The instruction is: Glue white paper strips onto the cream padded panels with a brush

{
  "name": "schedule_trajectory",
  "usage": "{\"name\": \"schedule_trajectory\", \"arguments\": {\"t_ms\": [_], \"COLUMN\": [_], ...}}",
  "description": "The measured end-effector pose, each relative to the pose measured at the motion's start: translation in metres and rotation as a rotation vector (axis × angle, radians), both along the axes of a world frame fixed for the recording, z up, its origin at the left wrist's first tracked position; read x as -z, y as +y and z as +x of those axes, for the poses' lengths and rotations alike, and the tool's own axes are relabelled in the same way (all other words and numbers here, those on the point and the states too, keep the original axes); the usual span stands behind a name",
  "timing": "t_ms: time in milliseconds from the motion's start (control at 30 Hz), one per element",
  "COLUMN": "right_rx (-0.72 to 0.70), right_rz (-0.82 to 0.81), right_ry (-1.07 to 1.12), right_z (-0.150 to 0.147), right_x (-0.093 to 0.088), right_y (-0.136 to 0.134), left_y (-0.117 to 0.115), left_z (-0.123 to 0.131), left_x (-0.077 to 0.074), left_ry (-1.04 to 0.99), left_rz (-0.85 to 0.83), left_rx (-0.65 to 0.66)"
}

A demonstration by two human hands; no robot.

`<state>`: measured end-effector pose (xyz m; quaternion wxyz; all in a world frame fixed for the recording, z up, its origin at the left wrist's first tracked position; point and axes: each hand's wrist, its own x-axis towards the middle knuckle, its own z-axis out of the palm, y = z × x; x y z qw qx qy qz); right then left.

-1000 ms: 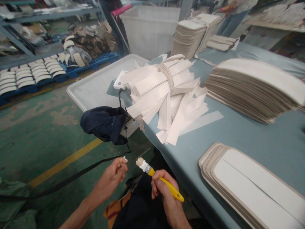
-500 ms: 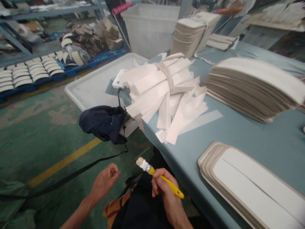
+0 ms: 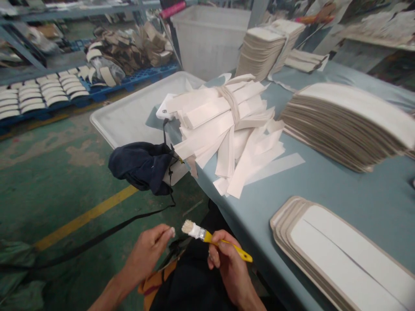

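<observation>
My right hand [image 3: 231, 261] is wrapped round the yellow handle of a paintbrush [image 3: 207, 236]. The brush's pale bristles point left, with white wrapping or coating between them and the metal band. Just left of the bristle tip, my left hand [image 3: 147, 252] is closed in a pinch. A small whitish bit shows at its fingertips, too small to name, and a narrow gap separates it from the bristles. Both hands are over my lap, beside the blue-grey covered table [image 3: 256, 218]. On that table lies a tied bundle of white strips [image 3: 210, 116], some spread loose.
A slotted stack of white-topped boards [image 3: 301, 224] lies at the near right, a taller curved stack [image 3: 343, 125] behind it. A dark blue cloth bag [image 3: 142, 166] hangs off the table's left corner. Beyond are a white plastic tub [image 3: 210, 39] and a blue pallet [image 3: 129, 82].
My left hand has moved right and slightly down, close to the bristles, and a whitish bit now shows at its fingertips. My right hand still holds the paintbrush, tilted a little flatter.
</observation>
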<state>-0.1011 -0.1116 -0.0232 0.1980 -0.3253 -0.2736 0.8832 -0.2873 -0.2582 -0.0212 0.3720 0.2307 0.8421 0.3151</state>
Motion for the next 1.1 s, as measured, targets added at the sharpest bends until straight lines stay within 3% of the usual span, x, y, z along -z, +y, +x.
{"name": "schedule_trajectory", "arguments": {"t_ms": [200, 400, 600, 933, 1100], "right_rx": [-0.026, -0.061, -0.131, -0.22, -0.247], "right_rz": [-0.008, 0.057, 0.181, 0.316, 0.529], "right_ry": [0.054, 0.036, -0.015, -0.112, -0.253], "right_z": [0.003, 0.005, 0.007, 0.004, 0.007], "right_x": [-0.001, 0.002, 0.005, -0.01, -0.021], "right_y": [0.002, 0.003, 0.003, 0.0, -0.014], "left_y": [0.019, 0.027, 0.028, 0.028, 0.024], "left_z": [0.007, 0.005, 0.002, -0.003, -0.006], "left_x": [-0.041, -0.059, -0.054, -0.044, -0.021], "left_ry": [-0.14, -0.249, -0.232, -0.175, -0.05], "left_rz": [0.063, 0.068, 0.058, 0.045, 0.048], "left_rx": [0.028, 0.103, 0.105, 0.106, 0.033]}}
